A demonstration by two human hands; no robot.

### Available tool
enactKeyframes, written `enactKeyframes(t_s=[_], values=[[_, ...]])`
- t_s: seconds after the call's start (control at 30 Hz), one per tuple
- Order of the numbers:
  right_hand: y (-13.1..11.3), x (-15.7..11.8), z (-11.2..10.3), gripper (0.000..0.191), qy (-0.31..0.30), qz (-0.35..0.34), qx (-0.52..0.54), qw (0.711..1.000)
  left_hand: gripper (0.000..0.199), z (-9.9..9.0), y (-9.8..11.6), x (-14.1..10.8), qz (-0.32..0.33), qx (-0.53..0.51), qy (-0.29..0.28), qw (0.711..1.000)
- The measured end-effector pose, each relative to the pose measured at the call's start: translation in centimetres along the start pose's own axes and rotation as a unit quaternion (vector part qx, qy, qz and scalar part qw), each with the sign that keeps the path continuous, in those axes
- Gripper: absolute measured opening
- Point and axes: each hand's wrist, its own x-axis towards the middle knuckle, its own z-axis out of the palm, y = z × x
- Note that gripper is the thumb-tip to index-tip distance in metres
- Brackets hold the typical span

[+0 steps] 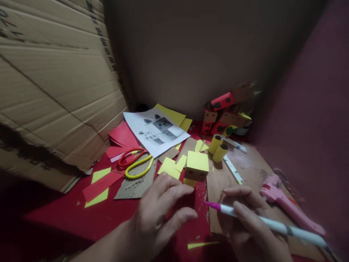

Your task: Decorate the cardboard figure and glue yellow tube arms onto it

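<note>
Between the fingers of my right hand (253, 218) is a white marker pen (280, 225), its pink tip pointing left, clear of any surface. My left hand (160, 211) holds nothing; its thumb and fingers are apart. Just beyond those fingertips stands a small cardboard box (197, 163) with a yellow top and brown front. A bit of yellow shows below the box, partly hidden by my fingers. Two yellow cardboard tubes (220, 153) stand upright to the right of the box.
Red-and-yellow-handled scissors (139, 165) lie on corrugated cardboard at left. A printed animal drawing (158, 131) rests among coloured papers. A pink glue gun (289, 203) and more markers (233, 169) are at right. Cardboard figures (223, 116) stand behind; a large carton (60, 80) rises at left.
</note>
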Motion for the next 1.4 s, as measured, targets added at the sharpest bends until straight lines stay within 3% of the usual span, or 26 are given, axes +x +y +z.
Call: enactKeyframes(t_s=[0.37, 0.87, 0.93, 1.07, 1.17, 1.27, 1.33, 1.4], values=[[0.9, 0.1, 0.0, 0.023, 0.023, 0.015, -0.006, 1.000, 0.009, 0.6, 1.0, 0.6, -0.028, -0.030, -0.010, 0.999], [0.9, 0.0, -0.8, 0.022, 0.010, 0.027, -0.010, 1.000, 0.022, 0.4, 0.8, 0.4, 0.008, -0.020, -0.047, 0.999], [0.7, 0.3, -1.2, 0.020, 0.004, 0.011, -0.010, 1.000, 0.023, -0.2, 0.6, 0.3, -0.003, -0.023, -0.037, 0.999], [0.3, 1.5, -2.0, 0.018, -0.006, -0.070, -0.036, 0.997, 0.019, -2.3, -0.4, 0.3, -0.087, -0.018, 0.047, 0.995], [0.0, 2.6, -2.1, 0.017, 0.027, -0.137, -0.061, 0.988, 0.036, -3.8, -1.8, 0.8, -0.162, 0.053, 0.018, 0.985], [-0.1, 3.6, -2.3, 0.016, 0.042, -0.185, -0.117, 0.975, 0.015, -4.2, -3.3, 1.5, -0.149, 0.119, -0.056, 0.980], [-0.3, 4.3, -2.5, 0.016, 0.028, -0.208, -0.189, 0.959, 0.051, -3.8, -4.2, 1.9, -0.142, 0.092, -0.128, 0.977], [-0.4, 5.0, -2.7, 0.026, -0.010, -0.224, -0.283, 0.933, 0.067, -3.0, -4.9, 2.3, -0.176, 0.037, -0.177, 0.968]])
